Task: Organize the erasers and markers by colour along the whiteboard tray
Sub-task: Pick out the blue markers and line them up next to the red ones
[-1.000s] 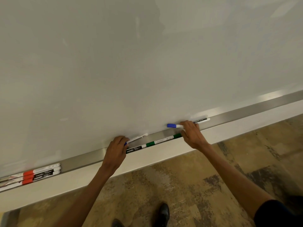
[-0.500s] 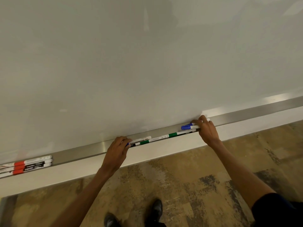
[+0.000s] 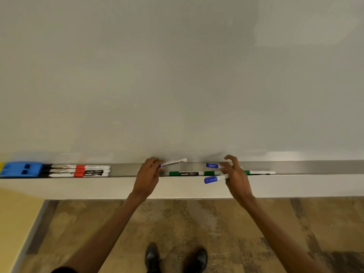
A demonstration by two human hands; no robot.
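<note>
My left hand (image 3: 148, 174) grips a blue marker (image 3: 174, 162) by its capped end, the white barrel pointing right above the metal tray (image 3: 315, 167). My right hand (image 3: 235, 174) holds two blue-capped markers, one higher (image 3: 212, 165) and one lower (image 3: 211, 179), caps pointing left. Green markers (image 3: 184, 173) lie end to end in the tray between and beyond my hands, one reaching right (image 3: 260, 172). At the tray's left lie three red markers (image 3: 79, 171) beside a blue eraser (image 3: 20, 169).
The whiteboard (image 3: 177, 75) fills the upper view. A yellow item (image 3: 1, 166) shows at the far left edge by the eraser. Below the tray are a white ledge, patterned floor and my black shoes (image 3: 151, 255). A yellow wall stands at lower left.
The view has swung left, bringing the blue eraser into sight. My right hand has lifted two blue markers off the tray and drawn them forward. My left hand keeps its blue marker.
</note>
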